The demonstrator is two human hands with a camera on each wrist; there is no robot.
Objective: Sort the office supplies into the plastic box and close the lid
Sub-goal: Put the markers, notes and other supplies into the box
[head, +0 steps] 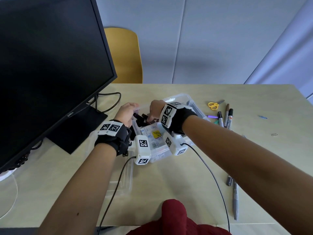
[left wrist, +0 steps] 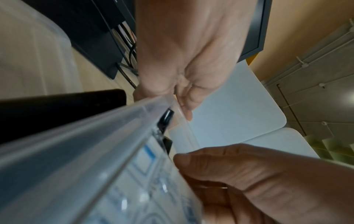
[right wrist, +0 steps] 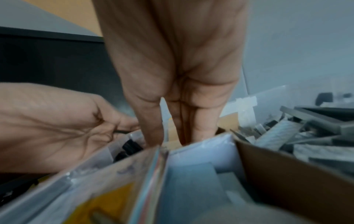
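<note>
Clear plastic box (head: 194, 106), lid off, mid-table; markers (head: 226, 117), scissors (head: 214, 105) beside it.

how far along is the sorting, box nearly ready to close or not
Partly done. The clear plastic box already holds packets and black items. In hand: the left hand grips the box's rim while the right hand reaches in among the contents. Left: the scissors, markers and grey pen lie on the table, and the lid lies off beside the box.
</note>
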